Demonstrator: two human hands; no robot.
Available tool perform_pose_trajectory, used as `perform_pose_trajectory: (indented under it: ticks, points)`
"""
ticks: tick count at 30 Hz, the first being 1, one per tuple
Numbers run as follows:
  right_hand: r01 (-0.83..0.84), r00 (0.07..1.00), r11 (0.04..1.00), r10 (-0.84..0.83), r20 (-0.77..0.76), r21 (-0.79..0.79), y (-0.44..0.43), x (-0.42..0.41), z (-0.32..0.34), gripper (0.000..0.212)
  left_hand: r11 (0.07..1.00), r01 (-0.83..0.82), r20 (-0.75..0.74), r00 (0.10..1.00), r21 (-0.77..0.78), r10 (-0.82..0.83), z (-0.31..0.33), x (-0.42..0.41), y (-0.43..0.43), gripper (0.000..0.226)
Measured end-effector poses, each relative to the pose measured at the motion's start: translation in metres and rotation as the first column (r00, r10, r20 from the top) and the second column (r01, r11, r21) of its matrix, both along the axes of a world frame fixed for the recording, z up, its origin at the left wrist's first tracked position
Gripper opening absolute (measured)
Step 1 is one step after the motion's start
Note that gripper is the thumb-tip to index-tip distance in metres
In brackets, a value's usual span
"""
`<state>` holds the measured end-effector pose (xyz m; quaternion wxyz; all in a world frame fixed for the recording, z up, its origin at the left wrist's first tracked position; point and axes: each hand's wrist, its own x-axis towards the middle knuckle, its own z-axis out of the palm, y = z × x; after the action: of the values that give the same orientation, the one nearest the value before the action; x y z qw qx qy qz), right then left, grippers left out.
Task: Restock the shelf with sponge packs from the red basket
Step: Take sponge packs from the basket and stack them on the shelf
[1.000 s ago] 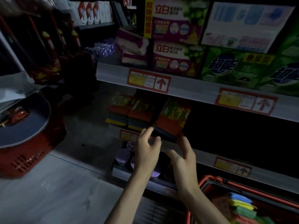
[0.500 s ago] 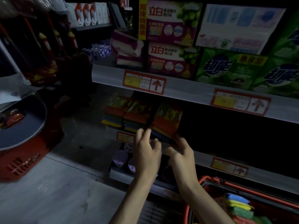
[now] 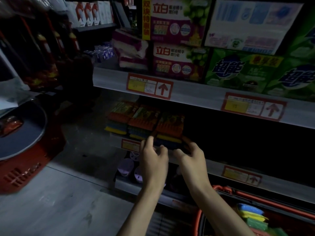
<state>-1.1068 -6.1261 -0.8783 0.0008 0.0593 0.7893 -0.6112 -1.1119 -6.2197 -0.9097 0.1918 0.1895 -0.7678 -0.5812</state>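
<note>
Red-topped and dimly lit, a sponge pack sits at the front of the middle shelf. It is third in a row, touching two matching packs to its left. Both hands reach up to its front edge. The left hand pinches the lower left corner, its grip of forefinger and thumb closed on the pack. The right hand has its grip curled round the lower right corner. At lower right, the red basket sits just below the shelving and holds more sponge packs in blue, yellow and green layers. The upper shelf carries purple and green detergent boxes, with red price labels on its front rail. Far left, another red basket bears a round grey pan.
</note>
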Motion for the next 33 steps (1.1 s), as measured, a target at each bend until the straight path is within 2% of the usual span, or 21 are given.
perform_pose_trajectory:
  ticks: [5, 11, 17, 20, 22, 26, 29, 33]
  points:
    - [-0.026, 1.000, 0.999, 0.026, -0.002, -0.037, 0.004, -0.003, -0.003, 0.068, 0.994, -0.010, 0.021, 1.000, 0.107, 0.007, -0.004, -0.003, -0.002, 0.055]
    - [-0.089, 0.996, 0.994, 0.088, -0.022, -0.056, 0.009, -0.008, -0.017, 0.062, 0.993, -0.017, 0.016, 1.000, 0.120, 0.015, -0.006, -0.002, -0.003, 0.055]
    - [-0.036, 0.999, 0.999, 0.034, -0.041, -0.040, 0.009, -0.011, -0.023, 0.069, 0.993, -0.042, -0.004, 0.999, 0.113, 0.043, 0.003, 0.001, -0.004, 0.036]
    - [-0.050, 0.997, 0.998, 0.048, -0.055, -0.033, 0.015, -0.011, -0.025, 0.057, 0.993, -0.023, -0.010, 1.000, 0.113, 0.024, 0.007, 0.004, -0.003, 0.028]
    - [-0.070, 0.994, 0.997, 0.070, -0.079, 0.011, 0.022, -0.006, -0.021, 0.050, 0.995, 0.016, -0.028, 1.000, 0.097, -0.013, 0.010, 0.008, -0.001, 0.027]
    - [-0.103, 0.968, 0.972, 0.146, -0.204, 0.209, 0.045, 0.013, -0.006, 0.049, 0.993, 0.121, -0.045, 0.992, -0.003, -0.121, 0.019, 0.027, 0.004, 0.026]
    - [-0.075, 0.944, 0.917, 0.191, -0.267, 0.393, 0.075, 0.027, 0.001, 0.050, 0.971, 0.200, -0.016, 0.979, -0.132, -0.203, 0.025, 0.047, 0.008, 0.026]
    - [-0.071, 0.907, 0.847, 0.275, -0.319, 0.527, 0.140, 0.055, 0.008, 0.055, 0.889, 0.282, 0.025, 0.956, -0.361, -0.293, 0.027, 0.082, 0.027, 0.027]
